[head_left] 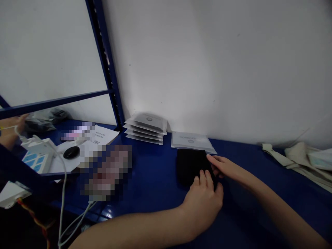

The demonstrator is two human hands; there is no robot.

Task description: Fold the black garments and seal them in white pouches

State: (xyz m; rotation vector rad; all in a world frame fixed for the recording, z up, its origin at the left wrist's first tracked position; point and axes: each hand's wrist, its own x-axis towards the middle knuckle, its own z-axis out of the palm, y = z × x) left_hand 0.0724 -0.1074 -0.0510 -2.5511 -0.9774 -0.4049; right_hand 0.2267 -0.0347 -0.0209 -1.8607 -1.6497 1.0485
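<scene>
A folded black cloth (189, 166) lies on the blue table (153, 180), just in front of a flat grey-white packet (192, 141). My left hand (203, 200) rests on the cloth's near right corner, fingers curled down onto it. My right hand (225, 167) reaches in from the right and touches the cloth's right edge, its fingers stretched out and pressed against the fabric. Both forearms cross the lower part of the view.
A stack of several grey packets (146, 128) sits by the blue rack post (109, 69). Papers (85, 145), a black round object (71, 152), a white device with blue buttons (37, 155) and cables lie left. Beige fabric (303, 162) lies at right. Another person's hand (11, 124) shows far left.
</scene>
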